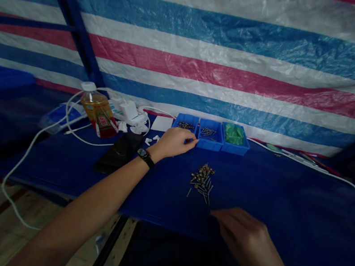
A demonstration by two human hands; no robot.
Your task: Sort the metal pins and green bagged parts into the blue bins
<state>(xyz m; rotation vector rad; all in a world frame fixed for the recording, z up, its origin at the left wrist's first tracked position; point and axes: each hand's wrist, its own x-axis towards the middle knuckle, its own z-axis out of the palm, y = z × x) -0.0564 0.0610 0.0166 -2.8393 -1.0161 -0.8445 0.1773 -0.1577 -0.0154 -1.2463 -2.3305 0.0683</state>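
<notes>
My left hand (pixel 176 142), with a dark watch (pixel 145 156) on its wrist, is at the front of the blue bins. Its fingers are closed in a pinch near the corner where the left bin (pixel 177 119) meets the middle bin (pixel 209 145); anything between them is too small to tell. Small brownish metal pieces (pixel 185 125) lie in the left bin, long screws (pixel 207 131) in the middle one. On the blue table a mixed pile of screws and brownish pieces (pixel 203 177) lies between my hands. My right hand (pixel 244 230) hovers nearer me, its fingertips pressed together, contents hidden.
A right bin (pixel 236 150) holds green plastic (pixel 234 134). To the left stand a tilted drink bottle (pixel 99 111), a black flat pouch (pixel 119 153), white earbuds (pixel 152 139) and loose white cables (pixel 30 149). A striped tarp (pixel 232 51) hangs behind the table (pixel 288 206).
</notes>
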